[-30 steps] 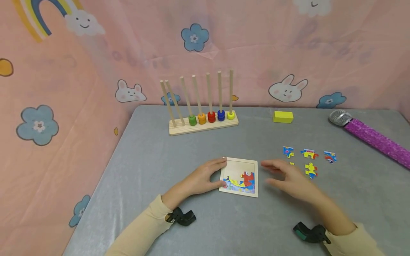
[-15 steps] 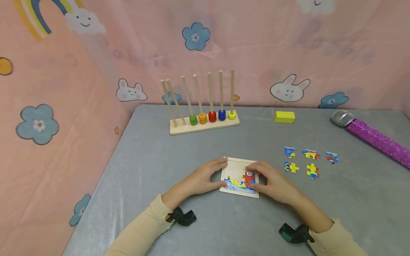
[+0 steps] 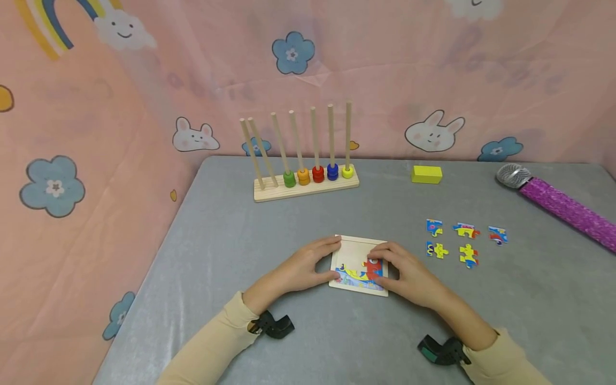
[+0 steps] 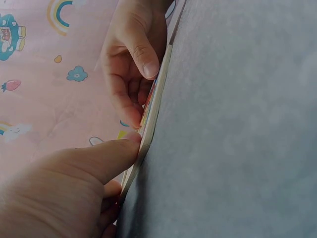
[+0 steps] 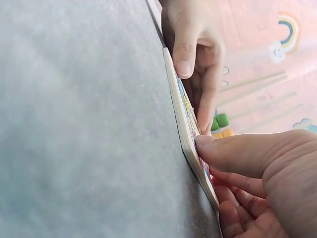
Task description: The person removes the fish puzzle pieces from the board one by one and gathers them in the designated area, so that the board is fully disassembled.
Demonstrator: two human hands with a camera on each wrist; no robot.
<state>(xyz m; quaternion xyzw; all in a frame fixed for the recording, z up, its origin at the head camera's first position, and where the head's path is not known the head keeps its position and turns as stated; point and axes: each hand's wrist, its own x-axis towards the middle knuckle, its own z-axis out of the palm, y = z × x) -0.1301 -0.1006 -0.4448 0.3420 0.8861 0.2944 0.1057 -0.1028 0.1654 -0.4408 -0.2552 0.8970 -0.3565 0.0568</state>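
Note:
A square wooden puzzle tray (image 3: 353, 247) lies on the table, its lower part filled with picture pieces in blue, yellow and red. My left hand (image 3: 301, 268) grips the tray's left side, thumb at the lower corner and fingers at the upper one. In the left wrist view its thumb (image 4: 114, 153) lies over the tray's pale edge. My right hand (image 3: 409, 272) reaches over the tray's right side, thumb and index finger bent to either side of a red puzzle piece (image 3: 371, 265). In the right wrist view, its thumb (image 5: 218, 149) touches the picture near the tray's corner.
Several loose puzzle pieces (image 3: 466, 230) lie in two rows right of the tray. Behind stands a wooden peg rack (image 3: 306, 188) with coloured beads. A yellow block (image 3: 426, 174) and a purple microphone (image 3: 568, 207) are at the back right, before a pink cloth backdrop.
My right hand has moved left from beside the tray onto its right side and the red puzzle piece, then stayed there. My left hand keeps its hold on the tray.

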